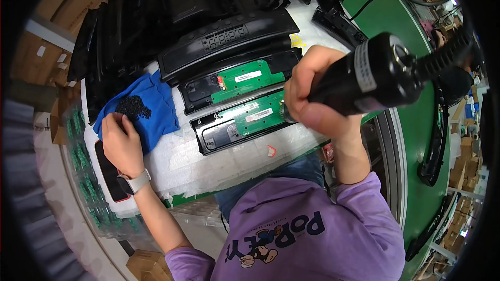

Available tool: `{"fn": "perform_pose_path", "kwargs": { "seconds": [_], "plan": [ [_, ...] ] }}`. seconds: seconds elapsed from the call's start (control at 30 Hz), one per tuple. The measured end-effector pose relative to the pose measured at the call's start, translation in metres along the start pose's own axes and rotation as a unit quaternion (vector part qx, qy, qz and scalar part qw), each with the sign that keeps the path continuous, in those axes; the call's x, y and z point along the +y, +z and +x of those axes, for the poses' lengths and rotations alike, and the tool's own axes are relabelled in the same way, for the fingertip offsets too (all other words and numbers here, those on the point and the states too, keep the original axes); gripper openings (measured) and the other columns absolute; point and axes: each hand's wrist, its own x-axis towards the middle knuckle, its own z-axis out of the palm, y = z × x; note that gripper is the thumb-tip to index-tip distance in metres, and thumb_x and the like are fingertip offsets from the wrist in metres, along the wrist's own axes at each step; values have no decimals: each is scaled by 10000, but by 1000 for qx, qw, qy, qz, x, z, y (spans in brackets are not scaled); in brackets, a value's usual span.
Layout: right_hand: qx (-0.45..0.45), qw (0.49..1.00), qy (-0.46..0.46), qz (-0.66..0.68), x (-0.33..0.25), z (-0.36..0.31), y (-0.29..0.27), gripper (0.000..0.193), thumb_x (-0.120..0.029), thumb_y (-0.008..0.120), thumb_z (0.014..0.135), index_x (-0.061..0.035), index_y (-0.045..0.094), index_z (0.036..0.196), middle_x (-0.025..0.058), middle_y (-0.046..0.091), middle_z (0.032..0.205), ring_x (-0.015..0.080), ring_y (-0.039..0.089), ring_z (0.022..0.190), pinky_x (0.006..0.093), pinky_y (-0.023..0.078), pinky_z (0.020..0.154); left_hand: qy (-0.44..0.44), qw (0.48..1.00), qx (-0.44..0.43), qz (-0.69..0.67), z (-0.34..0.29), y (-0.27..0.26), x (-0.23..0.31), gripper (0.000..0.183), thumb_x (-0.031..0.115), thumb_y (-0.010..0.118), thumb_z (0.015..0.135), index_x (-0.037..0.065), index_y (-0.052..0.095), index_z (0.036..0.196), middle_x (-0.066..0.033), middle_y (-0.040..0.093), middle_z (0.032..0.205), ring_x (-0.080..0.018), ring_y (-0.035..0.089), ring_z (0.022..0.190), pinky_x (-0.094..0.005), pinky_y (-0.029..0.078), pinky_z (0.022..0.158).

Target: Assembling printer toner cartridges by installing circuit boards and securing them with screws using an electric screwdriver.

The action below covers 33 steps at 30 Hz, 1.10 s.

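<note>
My right hand [317, 93] is wrapped round a thick black electric screwdriver [359, 80] with a cable at its rear. Its tip end is down at the right part of the nearer black plastic housing [200, 144], which holds a green circuit board [260, 109] with a white label. Just behind lies a second housing [195, 93] with a similar green board [247, 80]. My left hand [121, 140], with a watch at the wrist, rests at the blue cloth [164, 106]. Its fingers are closed together beside a pile of small black screws [134, 107]; anything between the fingertips is too small to see.
Black plastic panels [229, 36] are stacked at the back of the white-padded table [187, 164]. A phone [109, 171] lies left of my left wrist. A small red-edged scrap [271, 151] sits near the front. More black housings [435, 145] line the green bench [411, 177] at right.
</note>
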Motion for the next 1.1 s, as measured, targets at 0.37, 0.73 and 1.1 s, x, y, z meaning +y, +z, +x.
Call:
{"fn": "perform_pose_path", "kwargs": {
  "seconds": [0.37, 0.73, 1.1],
  "plan": [
    [12, 999, -25, -43, 4, -3, 2, 261, -76, 717, 617, 0, 501, 743, 42, 514, 595, 92, 487, 499, 194, 384, 466, 186, 838, -265, -438, -27, 1, 131, 151, 114, 506, 868, -17, 523, 797, -146, 546, 756, -318, 538, 700, -376, 425, 670],
    [-75, 922, -200, 322, 14, 18, -28, 346, -329, 550, 864, -48, 454, 1040, 4, 483, 613, 119, 467, 466, 301, 419, 532, 12, 731, -309, -608, -34, -8, 128, 80, 9, 653, 764, -6, 653, 843, -89, 673, 836, -183, 631, 761, -267, 480, 708],
    [-50, 927, -182, 325, 23, 15, -21, 341, -346, 507, 884, -53, 453, 1052, 2, 465, 601, 115, 440, 449, 304, 412, 544, 46, 723, -310, -616, -32, 1, 120, 75, 38, 699, 733, 21, 667, 799, -70, 666, 838, -190, 614, 836, -328, 405, 891]
  ]
}}
